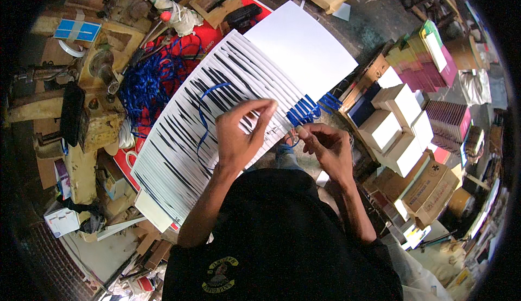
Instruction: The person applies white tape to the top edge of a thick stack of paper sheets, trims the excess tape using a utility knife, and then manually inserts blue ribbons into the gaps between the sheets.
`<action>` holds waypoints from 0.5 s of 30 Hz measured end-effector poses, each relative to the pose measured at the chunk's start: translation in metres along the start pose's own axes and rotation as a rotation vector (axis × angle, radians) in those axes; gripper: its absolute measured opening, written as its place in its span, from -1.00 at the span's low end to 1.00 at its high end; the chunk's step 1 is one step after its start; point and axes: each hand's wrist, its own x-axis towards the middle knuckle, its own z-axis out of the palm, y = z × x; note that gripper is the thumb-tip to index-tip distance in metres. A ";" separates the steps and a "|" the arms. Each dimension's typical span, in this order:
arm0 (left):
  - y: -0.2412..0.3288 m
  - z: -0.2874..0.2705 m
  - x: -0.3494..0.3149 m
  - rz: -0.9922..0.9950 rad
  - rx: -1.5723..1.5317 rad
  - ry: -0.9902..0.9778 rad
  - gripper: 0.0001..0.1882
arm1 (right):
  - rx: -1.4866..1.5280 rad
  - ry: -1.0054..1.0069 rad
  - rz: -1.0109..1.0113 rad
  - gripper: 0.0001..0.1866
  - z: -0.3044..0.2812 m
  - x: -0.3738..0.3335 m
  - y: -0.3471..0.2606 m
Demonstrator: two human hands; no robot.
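A long row of white book blocks (179, 138) lies overlapped like steps, with dark streaks between the edges. Over its right end my left hand (241, 130) hovers, thumb and forefinger pinched; whatever may be between the tips is too small to make out. A thin blue ribbon (202, 119) curves across the pages beside that hand and passes behind its wrist. Several blue ribbon ends (304, 111) stick out in a bunch at the row's right corner. Just below them my right hand (331, 151) is closed, its fingertips pinching a blue ribbon by the bunch.
A tangled heap of blue ribbon (149, 81) lies on a red sheet left of the row. Large white sheets (304, 46) extend beyond it. At right stand white book stacks (391, 130) and a cardboard box (431, 189). An old metal machine (100, 111) is at far left.
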 end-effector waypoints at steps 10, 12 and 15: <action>-0.011 0.000 0.013 0.190 0.269 0.015 -0.83 | 0.056 -0.020 -0.048 -0.74 0.001 0.009 0.014; -0.011 0.000 0.013 0.204 0.286 0.018 -0.79 | 0.089 -0.030 -0.034 -0.74 0.001 0.008 0.011; -0.013 0.003 0.010 0.237 0.310 0.017 -0.68 | 0.073 -0.028 -0.007 -0.78 0.001 0.008 0.012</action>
